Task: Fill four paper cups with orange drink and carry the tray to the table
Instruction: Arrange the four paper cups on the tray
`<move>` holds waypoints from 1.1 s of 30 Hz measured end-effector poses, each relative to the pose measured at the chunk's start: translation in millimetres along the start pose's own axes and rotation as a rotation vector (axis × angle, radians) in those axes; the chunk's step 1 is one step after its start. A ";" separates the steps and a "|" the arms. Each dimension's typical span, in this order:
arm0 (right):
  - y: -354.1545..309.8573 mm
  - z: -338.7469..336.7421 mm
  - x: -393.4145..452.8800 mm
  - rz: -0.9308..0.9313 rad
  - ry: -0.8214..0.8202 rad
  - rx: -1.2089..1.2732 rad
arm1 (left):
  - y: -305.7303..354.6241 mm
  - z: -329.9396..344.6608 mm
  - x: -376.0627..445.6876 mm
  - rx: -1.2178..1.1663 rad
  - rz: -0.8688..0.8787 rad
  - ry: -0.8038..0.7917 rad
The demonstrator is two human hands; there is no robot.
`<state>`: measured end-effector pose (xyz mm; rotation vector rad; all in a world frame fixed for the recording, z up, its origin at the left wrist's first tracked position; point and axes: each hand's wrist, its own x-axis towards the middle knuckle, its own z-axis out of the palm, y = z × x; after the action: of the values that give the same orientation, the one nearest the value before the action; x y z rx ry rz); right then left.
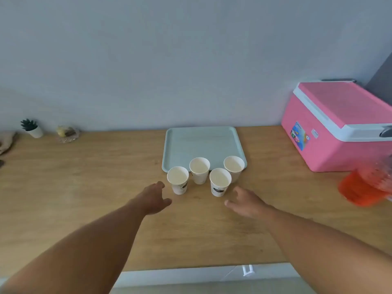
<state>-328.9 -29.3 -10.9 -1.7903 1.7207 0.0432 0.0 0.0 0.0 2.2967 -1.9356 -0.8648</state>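
Setting: domestic kitchen or pantry counter. Evidence: wooden countertop (84, 187) against plain wall, pink cooler box (339, 128), small potted succulent (31, 128), glass dish (67, 134).

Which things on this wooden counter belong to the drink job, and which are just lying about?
For the job: four white paper cups, pale green plastic tray, clear jug of orange drink.
Lying about: pink cooler box, small potted plant, glass dish.
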 end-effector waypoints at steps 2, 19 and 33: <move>-0.4 1.7 6.6 -0.003 0.028 0.100 | 7.3 4.4 5.5 -0.084 -0.052 0.031; -22.8 21.6 28.9 0.048 0.169 0.388 | 37.3 37.7 36.9 -0.737 -0.253 0.273; -59.1 -8.7 -2.5 0.043 0.281 0.330 | 15.4 -4.6 40.7 -0.653 0.010 0.210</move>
<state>-279.2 -35.1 21.8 -1.5689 1.8328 -0.4685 -8.8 -42.3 -6.8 1.8900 -1.3146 -1.0133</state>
